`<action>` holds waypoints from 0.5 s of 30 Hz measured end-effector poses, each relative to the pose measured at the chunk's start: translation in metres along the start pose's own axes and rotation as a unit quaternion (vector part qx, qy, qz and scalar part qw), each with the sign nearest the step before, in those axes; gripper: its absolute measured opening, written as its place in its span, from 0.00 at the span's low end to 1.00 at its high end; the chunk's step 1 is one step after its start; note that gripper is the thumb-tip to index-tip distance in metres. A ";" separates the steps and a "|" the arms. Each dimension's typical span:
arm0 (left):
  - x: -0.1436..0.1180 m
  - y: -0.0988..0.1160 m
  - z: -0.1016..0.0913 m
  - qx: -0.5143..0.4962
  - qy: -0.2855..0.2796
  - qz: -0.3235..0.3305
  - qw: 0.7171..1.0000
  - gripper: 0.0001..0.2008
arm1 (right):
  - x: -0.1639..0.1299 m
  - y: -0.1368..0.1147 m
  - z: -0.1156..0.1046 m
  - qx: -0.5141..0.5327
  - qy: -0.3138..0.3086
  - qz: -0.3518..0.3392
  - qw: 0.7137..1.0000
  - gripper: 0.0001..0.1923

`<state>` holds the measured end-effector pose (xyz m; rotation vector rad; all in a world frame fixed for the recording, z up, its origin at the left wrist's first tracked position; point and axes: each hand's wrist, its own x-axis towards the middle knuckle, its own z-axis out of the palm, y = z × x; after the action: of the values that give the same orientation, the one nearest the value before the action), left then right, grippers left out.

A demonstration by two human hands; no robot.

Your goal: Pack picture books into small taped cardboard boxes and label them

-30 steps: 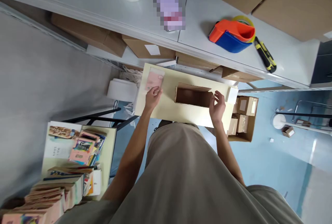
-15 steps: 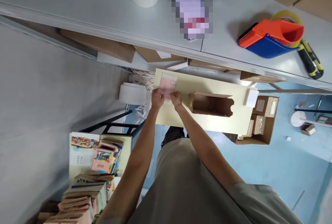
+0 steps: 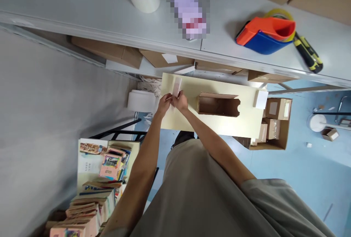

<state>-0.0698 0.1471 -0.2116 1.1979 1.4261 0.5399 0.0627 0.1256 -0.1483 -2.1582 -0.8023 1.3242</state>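
Note:
Over the left part of a pale yellow tabletop (image 3: pixel 249 120), I hold a pale pink, flat, packet-like item (image 3: pixel 177 86) whose exact kind I cannot make out. My right hand (image 3: pixel 181 101) is closed around its near part and hides some of it. Beside it, the fingers of my left hand (image 3: pixel 164 103) pinch at the item's left edge. An open, narrow cardboard box (image 3: pixel 219 105) stands to the right of my hands. Farther right, a small white block-like thing (image 3: pixel 261 99) lies at the table's end.
A grey shelf (image 3: pixel 90 6) above carries a tape roll (image 3: pixel 149 1), a blurred-out device (image 3: pixel 188 6), an orange-and-blue tape dispenser (image 3: pixel 267 36) and a utility knife (image 3: pixel 308 54). Books (image 3: pixel 90 207) fill the lower left. A large carton (image 3: pixel 283 134) holding smaller boxes stands beyond the table's right end.
The pink item lay broad and flat between both hands; now it appears narrower, folded or turned on edge. My right hand has moved left, close to my left hand. The view has shifted slightly.

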 end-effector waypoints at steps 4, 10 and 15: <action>-0.039 0.055 0.016 -0.050 -0.019 0.057 0.997 0.25 | -0.046 -0.002 -0.065 -0.014 -0.013 -0.130 0.991 0.09; -0.096 0.160 0.038 0.017 -0.011 0.216 0.976 0.26 | -0.099 0.004 -0.202 -0.063 0.019 -0.272 0.960 0.12; -0.104 0.205 0.059 0.084 0.031 0.317 0.944 0.35 | -0.121 0.006 -0.295 -0.299 0.049 -0.360 0.882 0.12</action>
<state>0.0419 0.1150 -0.0040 1.8067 1.1339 0.9133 0.2871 0.0095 0.0459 -1.9562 -1.9244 0.6096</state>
